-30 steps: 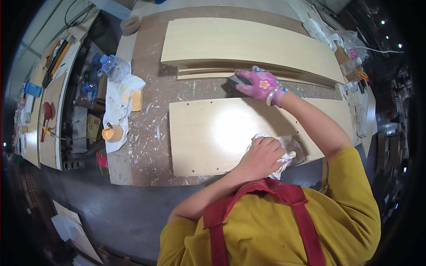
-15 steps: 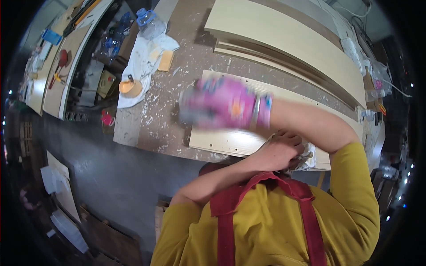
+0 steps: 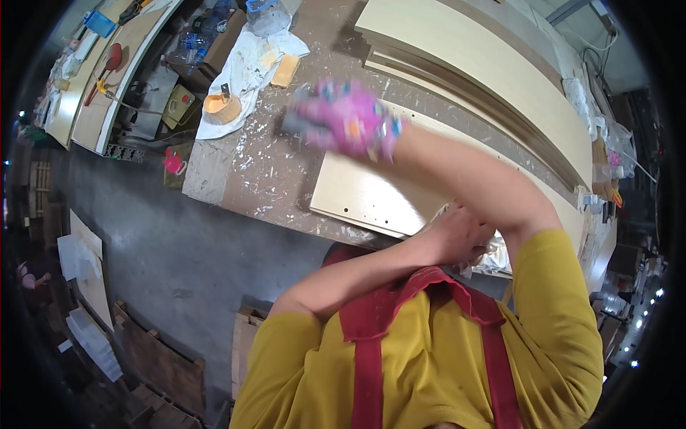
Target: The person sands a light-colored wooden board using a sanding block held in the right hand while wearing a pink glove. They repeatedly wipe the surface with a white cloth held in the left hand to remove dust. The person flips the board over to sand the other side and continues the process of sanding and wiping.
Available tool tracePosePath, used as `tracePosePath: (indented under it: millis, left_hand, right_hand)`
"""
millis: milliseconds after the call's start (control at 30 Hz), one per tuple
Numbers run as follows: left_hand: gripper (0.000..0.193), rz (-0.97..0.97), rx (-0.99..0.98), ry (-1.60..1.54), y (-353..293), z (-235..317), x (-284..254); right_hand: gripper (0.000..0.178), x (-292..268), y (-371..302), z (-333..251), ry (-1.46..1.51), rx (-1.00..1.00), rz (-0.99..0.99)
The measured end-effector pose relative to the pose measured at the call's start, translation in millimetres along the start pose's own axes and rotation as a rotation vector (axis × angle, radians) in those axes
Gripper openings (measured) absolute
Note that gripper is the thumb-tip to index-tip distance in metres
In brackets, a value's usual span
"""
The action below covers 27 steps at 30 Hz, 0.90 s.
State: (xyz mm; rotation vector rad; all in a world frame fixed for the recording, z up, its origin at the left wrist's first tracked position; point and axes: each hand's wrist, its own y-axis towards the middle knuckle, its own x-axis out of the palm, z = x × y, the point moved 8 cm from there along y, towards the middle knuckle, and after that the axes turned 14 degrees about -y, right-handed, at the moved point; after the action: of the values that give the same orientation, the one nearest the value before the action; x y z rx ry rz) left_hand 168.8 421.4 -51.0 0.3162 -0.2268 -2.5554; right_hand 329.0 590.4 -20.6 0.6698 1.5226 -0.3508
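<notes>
A pale board (image 3: 364, 189) with small drilled holes lies on the worktable. My right hand (image 3: 343, 120), in a pink patterned glove with grey fingers, is over the board's left end, the arm crossing above my left one. Motion smears its fingers, so whether it holds anything is unclear. My bare left hand (image 3: 457, 234) rests by the board's near edge, fingers curled around a crumpled whitish rag (image 3: 493, 255); the right forearm partly covers this spot.
Long pale boards (image 3: 471, 71) are stacked at the table's far side. On the left, a white cloth (image 3: 246, 89) carries an orange-filled cup (image 3: 221, 109), with a yellow sponge block (image 3: 285, 71) at its edge. A side shelf (image 3: 125, 71) holds tools.
My right gloved hand has swept away from me, toward the board's far left corner. My left hand stays near the same place on the near edge. The view has shifted slightly.
</notes>
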Motion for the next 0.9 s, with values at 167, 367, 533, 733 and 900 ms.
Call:
tracePosePath:
  millis: [167, 367, 533, 733, 900]
  left_hand:
    - [0.027, 0.112, 0.078, 0.036, -8, 6, -11]
    - [0.023, 0.142, 0.213, 0.22, -1, 15, -1]
    - [0.023, 0.253, 0.253, 0.186, -9, 20, -16]
    - [0.027, 0.185, 0.272, 0.276, -8, 16, -10]
    - [0.039, 0.182, 0.219, 0.454, -33, -15, -72]
  right_hand:
    - [0.055, -29, -31, -58, 0.037, -0.337, 0.015]
    - [0.044, -12, 8, 68, -0.238, 0.24, -0.073]
    - [0.039, -17, -26, -14, -0.033, -0.184, 0.197]
    - [0.056, -41, -53, 102, -0.314, 0.332, -0.079]
    - [0.058, -103, -200, 101, 0.048, 0.543, 0.238]
